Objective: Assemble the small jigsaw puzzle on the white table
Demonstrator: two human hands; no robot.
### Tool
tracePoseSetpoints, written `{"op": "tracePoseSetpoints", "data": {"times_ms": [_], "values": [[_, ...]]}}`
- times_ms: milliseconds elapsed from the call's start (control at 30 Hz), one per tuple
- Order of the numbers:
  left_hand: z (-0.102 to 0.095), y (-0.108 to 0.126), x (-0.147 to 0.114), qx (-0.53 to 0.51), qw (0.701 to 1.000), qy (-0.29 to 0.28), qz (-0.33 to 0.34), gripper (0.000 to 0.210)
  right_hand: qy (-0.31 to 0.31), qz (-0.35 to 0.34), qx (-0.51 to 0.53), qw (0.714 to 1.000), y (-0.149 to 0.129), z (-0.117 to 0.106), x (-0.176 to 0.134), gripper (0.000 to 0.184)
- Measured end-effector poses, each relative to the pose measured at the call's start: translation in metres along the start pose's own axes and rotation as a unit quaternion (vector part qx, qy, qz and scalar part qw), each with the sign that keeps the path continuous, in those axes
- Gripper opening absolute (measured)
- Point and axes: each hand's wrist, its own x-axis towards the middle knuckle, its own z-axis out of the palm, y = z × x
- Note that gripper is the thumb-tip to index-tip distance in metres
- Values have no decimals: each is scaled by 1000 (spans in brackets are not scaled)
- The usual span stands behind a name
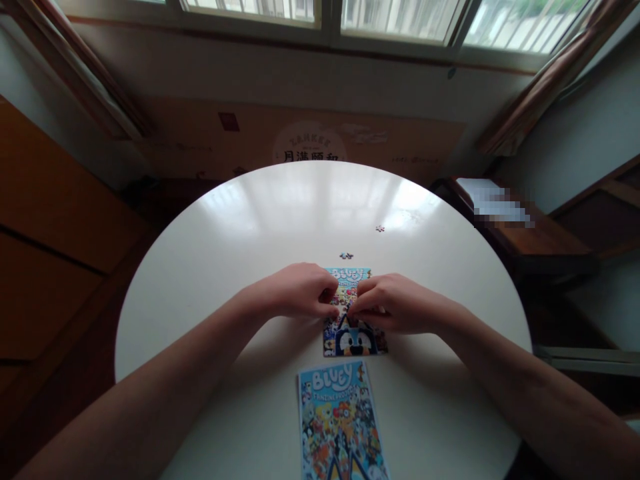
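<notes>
A partly joined jigsaw puzzle point(356, 343) lies flat on the round white table, its picture showing a blue cartoon dog's head below a "BLUEY" title. At its left edge my left hand point(303, 291) rests with curled fingers, the thumb apart from them and nothing visible between. Over the puzzle's middle, my right hand point(400, 303) pinches with thumb and forefinger pointing down; a small puzzle piece seems to be at the fingertips, mostly hidden. Pale gaps show between the hands. Nearer to me lies a reference picture card point(340, 417) with the same design.
Two loose bits, a joined-looking puzzle piece point(346, 256) and a pinkish puzzle piece point(380, 229), lie beyond the puzzle on the white table point(200, 267). A wooden side table point(520, 237) with papers stands at the right. Windows and a printed orange box panel are behind.
</notes>
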Motion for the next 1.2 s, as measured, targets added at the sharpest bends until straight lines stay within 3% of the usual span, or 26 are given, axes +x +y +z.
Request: {"op": "tracePoseSetpoints", "data": {"times_ms": [133, 233, 333, 433, 500, 733, 933, 1100, 1200], "values": [[-1, 1, -1, 12, 1000, -5, -5, 26, 17, -2, 63, 998, -1, -2, 0, 19], [-3, 0, -2, 0, 1000, -2, 5, 25, 116, 33, 120, 985, 11, -5, 6, 21], [-5, -2, -4, -29, 1000, 0, 10, 23, 198, 137, 98, 966, 34, -10, 18, 23], [-8, -4, -5, -61, 998, 5, 9, 24, 194, 230, 63, 952, 55, -13, 33, 25], [-10, -5, -5, -69, 997, 18, 7, 27, 176, 252, 55, 950, 62, -13, 41, 28], [-9, -11, -1, -5, 976, 200, -86, 34, 138, 250, 53, 957, 62, -17, 59, 17], [-4, -13, 2, -33, 941, 328, -79, 23, 113, 226, 155, 955, 56, -26, 59, 20], [-3, -6, 4, -147, 931, 334, -28, 23, 140, 161, 306, 928, 33, -33, 43, 28], [-1, -1, 5, -180, 929, 322, -35, 19, 182, 146, 319, 919, 24, -33, 38, 27]]}}
